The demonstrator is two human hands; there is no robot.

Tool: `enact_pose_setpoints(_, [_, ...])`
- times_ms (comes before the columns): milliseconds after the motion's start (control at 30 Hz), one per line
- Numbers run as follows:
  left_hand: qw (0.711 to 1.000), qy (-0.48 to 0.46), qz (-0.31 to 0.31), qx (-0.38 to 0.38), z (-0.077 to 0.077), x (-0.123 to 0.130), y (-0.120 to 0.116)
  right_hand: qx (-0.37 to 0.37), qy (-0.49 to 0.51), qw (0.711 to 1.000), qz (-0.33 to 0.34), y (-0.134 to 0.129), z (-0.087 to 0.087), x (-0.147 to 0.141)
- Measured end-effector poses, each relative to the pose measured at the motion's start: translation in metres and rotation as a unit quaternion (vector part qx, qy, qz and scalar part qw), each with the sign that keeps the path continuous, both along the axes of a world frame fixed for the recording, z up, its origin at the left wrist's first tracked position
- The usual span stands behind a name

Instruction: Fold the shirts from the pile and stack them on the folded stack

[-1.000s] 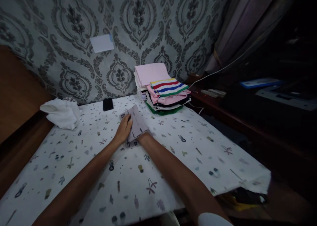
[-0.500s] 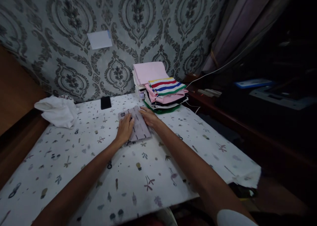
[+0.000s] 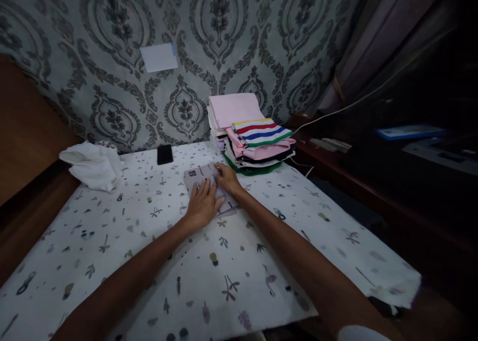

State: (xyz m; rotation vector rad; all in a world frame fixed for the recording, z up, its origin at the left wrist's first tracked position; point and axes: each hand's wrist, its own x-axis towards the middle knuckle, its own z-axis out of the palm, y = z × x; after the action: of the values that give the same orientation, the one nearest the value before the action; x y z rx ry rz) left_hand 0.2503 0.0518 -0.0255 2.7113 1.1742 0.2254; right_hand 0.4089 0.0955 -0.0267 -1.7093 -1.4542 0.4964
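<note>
A folded greyish-lilac cloth [image 3: 201, 170] with dark printed marks lies on the table, in the middle of the view. My left hand [image 3: 203, 201] rests flat on top of it, palm down and fingers stretched out. At the cloth's upper right edge, my right hand [image 3: 226, 179] has its fingers curled around the border, partly hiding it. Just behind my right hand stands a stack of folded clothes [image 3: 235, 109], pink on top, with a striped cloth [image 3: 263, 132] on its front part.
A black phone [image 3: 165, 154] lies near the wall. To the left is a crumpled white cloth [image 3: 93, 166]. The patterned white tablecloth [image 3: 149, 276] covers the table. A white cable [image 3: 336, 113] runs behind the stack to the right. Dark furniture [image 3: 354, 181] borders the right side.
My left hand has slid right across the cloth and now lies flatter over its middle. My right hand has stayed at the upper right edge, fingers more curled. The view has shifted slightly.
</note>
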Motion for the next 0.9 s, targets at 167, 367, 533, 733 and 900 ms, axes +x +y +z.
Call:
enact_pose_setpoints(167, [0.996, -0.083, -0.044, -0.007, -0.003, -0.011, 0.008, 0.017, -0.144, 0.989, 0.028, -0.02, 0.009, -0.023])
enact_pose_setpoints(367, [0.953, -0.29, 0.08, -0.021, 0.008, -0.046, 0.086, -0.099, -0.24, 0.964, 0.056, -0.031, 0.013, -0.044])
enact_pose_setpoints(533, [0.937, -0.31, 0.1, -0.125, 0.008, -0.053, 0.148, -0.139, -0.264, 0.953, 0.056, -0.028, 0.022, -0.048])
enact_pose_setpoints(733, [0.916, -0.348, 0.038, -0.197, -0.003, -0.048, 0.161, -0.137, -0.293, 0.941, 0.095, -0.015, 0.022, -0.055])
enact_pose_setpoints(900, [0.904, -0.36, -0.019, -0.231, -0.006, -0.048, 0.169, -0.156, -0.304, 0.935, 0.097, -0.012, 0.015, -0.056])
